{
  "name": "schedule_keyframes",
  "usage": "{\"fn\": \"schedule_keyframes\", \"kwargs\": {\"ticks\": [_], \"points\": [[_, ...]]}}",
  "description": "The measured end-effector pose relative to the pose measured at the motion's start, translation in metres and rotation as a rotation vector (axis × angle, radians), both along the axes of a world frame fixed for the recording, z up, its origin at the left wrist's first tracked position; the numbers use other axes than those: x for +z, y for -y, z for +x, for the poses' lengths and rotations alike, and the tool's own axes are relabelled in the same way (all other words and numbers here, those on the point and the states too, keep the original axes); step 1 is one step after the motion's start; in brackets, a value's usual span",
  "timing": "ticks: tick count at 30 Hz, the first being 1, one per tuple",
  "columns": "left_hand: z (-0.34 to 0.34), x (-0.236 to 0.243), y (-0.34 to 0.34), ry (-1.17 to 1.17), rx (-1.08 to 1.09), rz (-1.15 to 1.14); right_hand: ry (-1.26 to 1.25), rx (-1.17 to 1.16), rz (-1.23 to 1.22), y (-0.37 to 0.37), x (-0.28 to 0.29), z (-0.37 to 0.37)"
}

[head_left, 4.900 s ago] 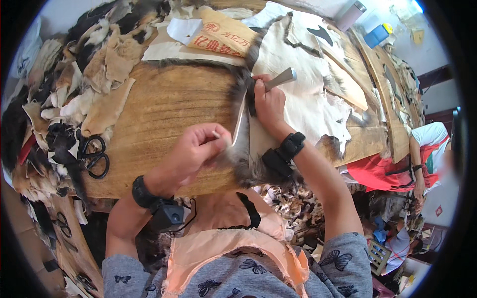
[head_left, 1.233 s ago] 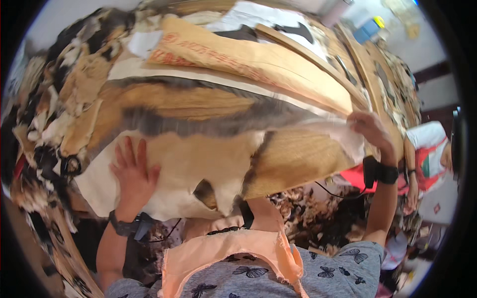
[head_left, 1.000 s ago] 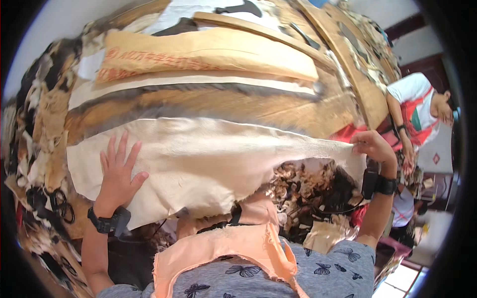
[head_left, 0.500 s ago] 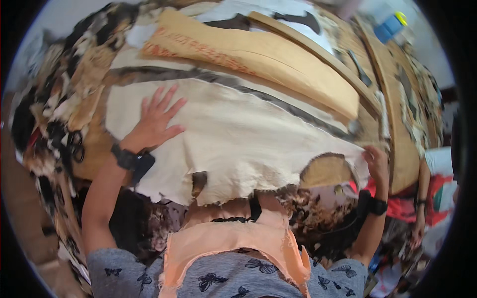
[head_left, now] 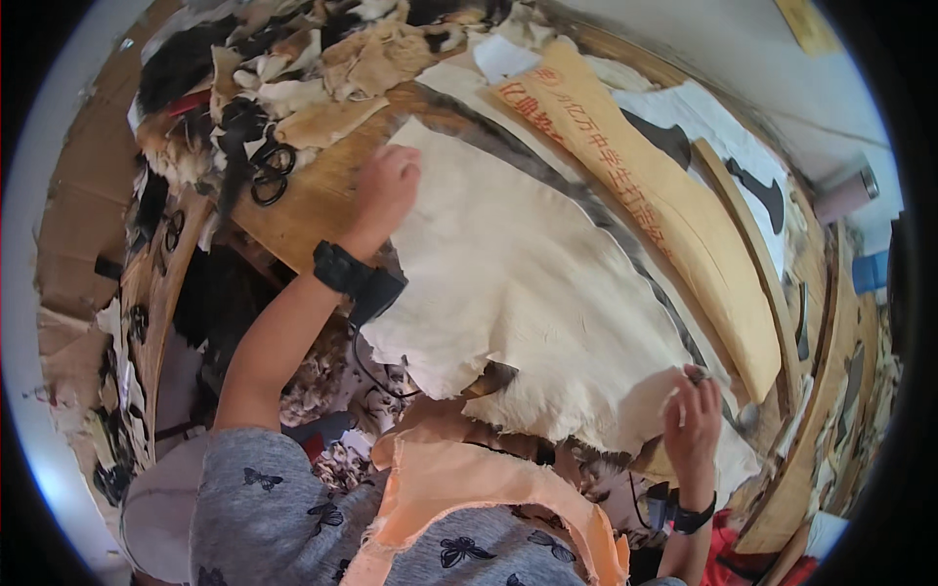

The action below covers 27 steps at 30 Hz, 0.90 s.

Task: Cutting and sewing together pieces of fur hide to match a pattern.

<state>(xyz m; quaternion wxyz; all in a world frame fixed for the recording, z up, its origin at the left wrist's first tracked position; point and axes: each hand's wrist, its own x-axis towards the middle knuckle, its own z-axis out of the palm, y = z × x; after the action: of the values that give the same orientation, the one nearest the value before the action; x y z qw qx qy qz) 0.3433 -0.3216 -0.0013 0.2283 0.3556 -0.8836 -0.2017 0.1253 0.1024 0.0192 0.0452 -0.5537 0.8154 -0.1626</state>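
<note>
A pale cream fur hide [head_left: 518, 264] lies skin side up across the wooden board, with grey fur showing along its far edge. At the hide's upper left edge my left hand [head_left: 386, 186] is closed, its fingers curled over that edge. My right hand [head_left: 692, 415] rests near the right end of the hide with fingers bent together. A small dark bit shows at its fingertips, too small to name. Toward my body the hide has a ragged edge and a dark-looking hole [head_left: 490, 379].
Beyond the hide lie a tan paper pattern [head_left: 635, 195] with red print, a wooden strip [head_left: 747, 220] and a dark blade-like tool [head_left: 760, 195]. Black-handled scissors [head_left: 274, 176] lie at the left, near heaped fur scraps [head_left: 376, 59]. A pink cylinder [head_left: 848, 195] stands far right.
My view has turned left. My left hand went from lying spread on the hide to curling at its edge. My right hand has moved from the hide's right tip onto its surface.
</note>
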Motion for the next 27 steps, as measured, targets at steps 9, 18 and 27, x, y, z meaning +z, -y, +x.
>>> {"fn": "schedule_keyframes", "kwargs": {"ticks": [9, 18, 27], "points": [[-0.014, -0.011, 0.048, 0.328, 0.371, 0.007, -0.038, 0.112, 0.129, 0.022, -0.030, 0.011], [-0.012, -0.025, 0.071, 0.413, 0.374, -0.171, -0.016, 0.116, 0.236, 0.023, -0.031, 0.006], [-0.019, -0.025, 0.105, 0.400, 0.241, -0.267, 0.046, 0.131, 0.321, 0.013, -0.036, 0.002]]}}
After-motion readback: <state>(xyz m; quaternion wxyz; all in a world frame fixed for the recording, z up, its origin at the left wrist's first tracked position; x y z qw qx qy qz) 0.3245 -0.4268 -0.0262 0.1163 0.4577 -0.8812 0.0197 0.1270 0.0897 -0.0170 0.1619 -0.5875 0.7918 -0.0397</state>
